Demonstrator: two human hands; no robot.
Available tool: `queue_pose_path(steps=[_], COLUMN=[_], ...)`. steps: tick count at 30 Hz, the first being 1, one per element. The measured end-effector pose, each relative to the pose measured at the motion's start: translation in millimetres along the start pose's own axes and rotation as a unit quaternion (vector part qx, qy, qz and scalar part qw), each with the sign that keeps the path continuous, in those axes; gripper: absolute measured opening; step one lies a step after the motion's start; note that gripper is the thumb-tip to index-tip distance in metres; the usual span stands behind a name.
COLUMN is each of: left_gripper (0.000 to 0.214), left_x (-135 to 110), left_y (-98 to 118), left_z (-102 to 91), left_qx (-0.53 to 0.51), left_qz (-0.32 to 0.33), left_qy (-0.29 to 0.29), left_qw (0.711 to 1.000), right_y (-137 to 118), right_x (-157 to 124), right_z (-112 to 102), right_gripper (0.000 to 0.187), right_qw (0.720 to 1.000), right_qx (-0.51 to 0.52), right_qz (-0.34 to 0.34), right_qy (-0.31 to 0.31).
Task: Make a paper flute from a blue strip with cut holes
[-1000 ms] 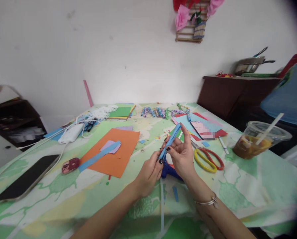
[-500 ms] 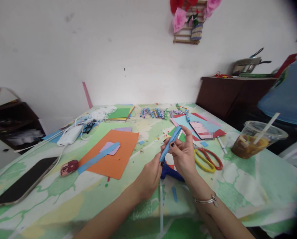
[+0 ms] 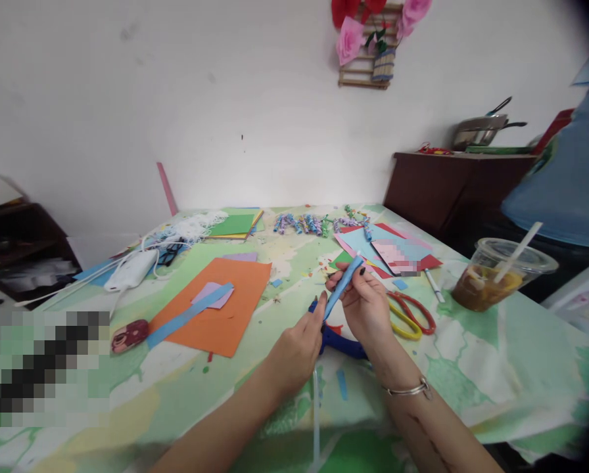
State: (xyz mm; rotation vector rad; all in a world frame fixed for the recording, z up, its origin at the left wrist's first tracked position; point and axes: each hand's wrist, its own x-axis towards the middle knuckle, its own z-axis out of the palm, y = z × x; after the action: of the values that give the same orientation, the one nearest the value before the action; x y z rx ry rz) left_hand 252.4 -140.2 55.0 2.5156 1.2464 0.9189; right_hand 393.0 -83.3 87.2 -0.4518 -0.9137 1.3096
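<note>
A strip of blue paper (image 3: 342,287), slanting up to the right, is held between both hands above the table. Its lower end is pinched by my left hand (image 3: 298,345). My right hand (image 3: 368,305) grips it near the upper end, thumb and fingers closed round it. Beneath the hands lies a dark blue glue gun (image 3: 342,343), partly hidden, with a clear glue stick (image 3: 316,420) reaching toward the table's near edge. Scissors (image 3: 413,315) with yellow and red handles rest just right of my right hand, their blades mostly covered by it.
Orange paper (image 3: 210,309) with a blue strip across it lies to the left. Rolled paper curls (image 3: 314,225) sit at the back. On the right are a lidded drink cup (image 3: 492,282) with a straw, a white pen (image 3: 434,286) and coloured sheets. A white power strip (image 3: 133,269) trails cables.
My right hand has shifted its fingers toward the upper end of the blue strip. My left hand still pinches the lower end. The view has shifted slightly.
</note>
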Motion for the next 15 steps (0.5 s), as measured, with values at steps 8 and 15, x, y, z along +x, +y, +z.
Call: queue_pose_path(steps=[8,15], left_gripper=[0.063,0.073], left_x=[0.5,1.0], left_y=[-6.4,-6.3], left_z=[9.2,9.8], left_qx=[0.245,0.34], left_qz=[-0.023,-0.019], left_qy=[-0.003,0.017], left_qw=[0.969,0.94], right_y=[0.6,-3.7], right_x=[-0.9,1.6], right_z=[2.4,3.0], right_gripper=[0.034,0.03], right_qw=[0.986,0.986], right_qx=[-0.134,-0.144], right_qz=[-0.017,0.028], right_qy=[0.097,0.085])
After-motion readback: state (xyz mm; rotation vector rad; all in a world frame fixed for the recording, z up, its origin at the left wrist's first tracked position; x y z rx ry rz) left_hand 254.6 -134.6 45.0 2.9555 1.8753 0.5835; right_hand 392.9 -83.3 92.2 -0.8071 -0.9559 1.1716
